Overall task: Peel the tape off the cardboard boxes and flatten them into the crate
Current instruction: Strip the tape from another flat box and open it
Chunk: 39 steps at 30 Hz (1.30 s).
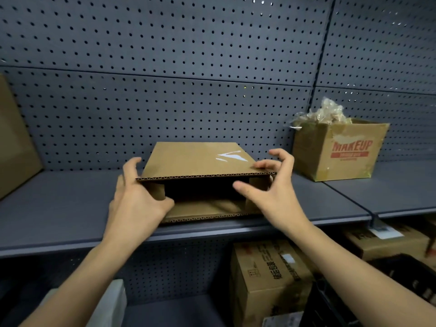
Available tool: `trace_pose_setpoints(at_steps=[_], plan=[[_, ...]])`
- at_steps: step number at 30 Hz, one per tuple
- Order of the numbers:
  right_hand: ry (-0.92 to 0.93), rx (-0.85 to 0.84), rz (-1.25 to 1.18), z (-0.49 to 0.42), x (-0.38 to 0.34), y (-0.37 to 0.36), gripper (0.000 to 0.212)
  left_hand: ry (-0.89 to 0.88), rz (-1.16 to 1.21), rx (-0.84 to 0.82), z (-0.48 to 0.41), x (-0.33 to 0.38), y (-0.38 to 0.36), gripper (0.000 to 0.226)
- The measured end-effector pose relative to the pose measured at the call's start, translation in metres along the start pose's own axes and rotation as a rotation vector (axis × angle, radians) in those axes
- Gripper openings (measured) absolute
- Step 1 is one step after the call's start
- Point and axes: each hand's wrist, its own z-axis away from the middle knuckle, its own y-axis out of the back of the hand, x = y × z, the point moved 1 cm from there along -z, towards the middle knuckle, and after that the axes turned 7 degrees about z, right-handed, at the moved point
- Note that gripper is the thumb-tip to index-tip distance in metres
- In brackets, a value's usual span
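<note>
A brown cardboard box (200, 159) lies on its side on a grey metal shelf (59, 208), in front of a grey pegboard wall (165, 67). Its open end faces the person. The top panel is flat and carries a white streak (232, 155) near its right front corner; whether that is tape or glare cannot be told. Short inner flaps stand at the left and right of the dark opening, and the bottom flap juts forward to the shelf's front edge.

The left hand (139, 197) grips the box's left front corner: the thumb hooks into the opening across the left flap, while the fingers reach up along the outside of the left wall.

The right hand (273, 194) is spread wide at the right front corner. Its forefinger lies on the top panel by the corner, the thumb sticks out in front of the opening, and the other fingers arch in the air above, holding nothing.

To the right on the same shelf, well apart, stands an open box printed MAKEUP (342, 152), with a wad of crumpled clear plastic (323, 113) on top. Another brown box (14, 138) leans at the left edge. On the lower level sit more printed boxes (266, 279), and a black crate (405, 267) shows only in part.
</note>
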Motion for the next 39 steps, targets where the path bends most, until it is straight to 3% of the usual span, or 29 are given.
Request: trace_pose_setpoints(at_steps=[3,5,10,15,19,28,36,39], plan=[[-0.007,0.076,0.124,0.001,0.003,-0.004,0.088,-0.017,-0.055,-0.07,-0.001,0.0,0.004,0.085],[-0.02,0.135,0.152,0.0,0.003,-0.006,0.089,-0.043,-0.071,-0.107,-0.001,0.0,0.007,0.083],[-0.045,0.074,0.178,0.001,0.006,0.003,0.093,-0.124,-0.113,-0.227,-0.004,-0.003,0.017,0.082],[0.001,-0.077,0.197,0.003,0.01,0.027,0.079,-0.146,-0.113,-0.3,-0.008,-0.009,0.034,0.081],[0.117,-0.083,0.256,0.007,0.016,0.039,0.057,-0.151,-0.057,-0.351,-0.01,-0.01,0.045,0.086],[0.078,-0.098,0.113,0.007,0.017,0.041,0.06,-0.103,-0.1,-0.401,-0.011,-0.002,0.055,0.085],[0.038,-0.122,0.03,0.017,0.008,0.036,0.06,-0.086,-0.311,-0.488,-0.003,0.026,0.067,0.09],[0.045,-0.171,-0.046,0.025,0.002,0.035,0.06,-0.151,-0.55,-0.383,0.007,0.053,0.068,0.092]])
